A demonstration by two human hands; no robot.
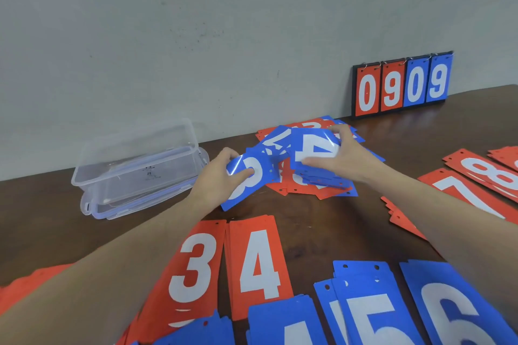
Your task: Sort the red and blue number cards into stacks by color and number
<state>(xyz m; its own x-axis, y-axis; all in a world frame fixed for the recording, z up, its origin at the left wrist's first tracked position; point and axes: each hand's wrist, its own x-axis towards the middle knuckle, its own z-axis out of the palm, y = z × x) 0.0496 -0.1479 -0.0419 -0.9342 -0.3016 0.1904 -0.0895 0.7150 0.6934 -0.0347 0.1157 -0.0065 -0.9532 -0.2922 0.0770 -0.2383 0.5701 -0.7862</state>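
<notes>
Blue cards (305,159) in both hands (283,173)

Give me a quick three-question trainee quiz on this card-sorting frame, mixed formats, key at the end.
1. True or false: the left hand holds a red card.
2. Multiple choice: what does the scoreboard by the wall read? A) 0909 B) 9090 C) 0606
3. Fill in: the red 4 stack lies directly beside the red ___ stack.

Key
1. False: it grips a blue card; the numeral looks like a 3 or an 8, part hidden by the thumb.
2. A
3. 3

For reference, the right hand grips a blue 4 card over the unsorted pile.
</notes>
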